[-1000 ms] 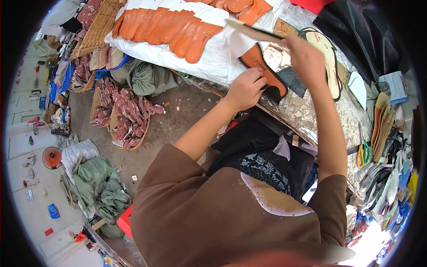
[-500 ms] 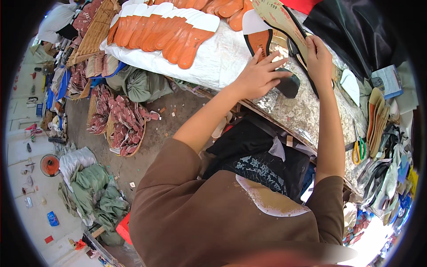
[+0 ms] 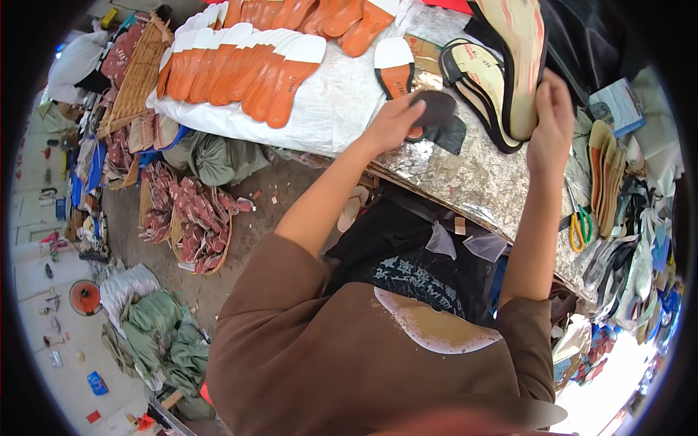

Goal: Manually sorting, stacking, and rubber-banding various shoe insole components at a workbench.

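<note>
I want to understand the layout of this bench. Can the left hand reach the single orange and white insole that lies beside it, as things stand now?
Probably yes. The left hand presses a dark pad right next to that insole, and nothing lies between them, though it must first let go of the pad.

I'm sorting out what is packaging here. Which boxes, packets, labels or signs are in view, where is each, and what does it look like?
Box: right of the right hand, at the table's far right; small, rectangular, light blue and white.
Packet: flat on the silver-covered table, beyond the left hand; brownish-gold, shiny.
Small package: on the pale floor, lower left; blue, rectangular.
No signs or screens show.
</note>
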The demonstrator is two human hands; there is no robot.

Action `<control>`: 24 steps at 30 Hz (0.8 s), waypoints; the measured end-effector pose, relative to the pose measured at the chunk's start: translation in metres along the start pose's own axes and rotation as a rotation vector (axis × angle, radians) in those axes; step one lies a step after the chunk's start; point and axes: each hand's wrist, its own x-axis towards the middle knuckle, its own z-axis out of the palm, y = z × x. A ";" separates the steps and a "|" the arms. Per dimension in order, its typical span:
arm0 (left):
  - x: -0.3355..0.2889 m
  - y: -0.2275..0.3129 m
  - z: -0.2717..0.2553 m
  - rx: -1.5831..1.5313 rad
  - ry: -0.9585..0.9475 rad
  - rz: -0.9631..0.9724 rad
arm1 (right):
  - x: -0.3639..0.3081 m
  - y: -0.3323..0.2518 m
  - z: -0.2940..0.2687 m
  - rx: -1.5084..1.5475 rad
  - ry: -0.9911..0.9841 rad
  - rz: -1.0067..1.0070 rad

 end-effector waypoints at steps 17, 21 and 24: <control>-0.065 0.130 0.014 -1.521 0.054 -0.504 | -0.195 0.005 -0.012 -0.363 -0.038 0.281; -0.065 0.136 0.018 -1.447 -0.016 -0.412 | -0.196 0.003 -0.015 -0.336 -0.023 0.288; -0.068 0.136 0.020 -1.448 -0.019 -0.402 | -0.196 0.005 -0.018 -0.329 -0.020 0.279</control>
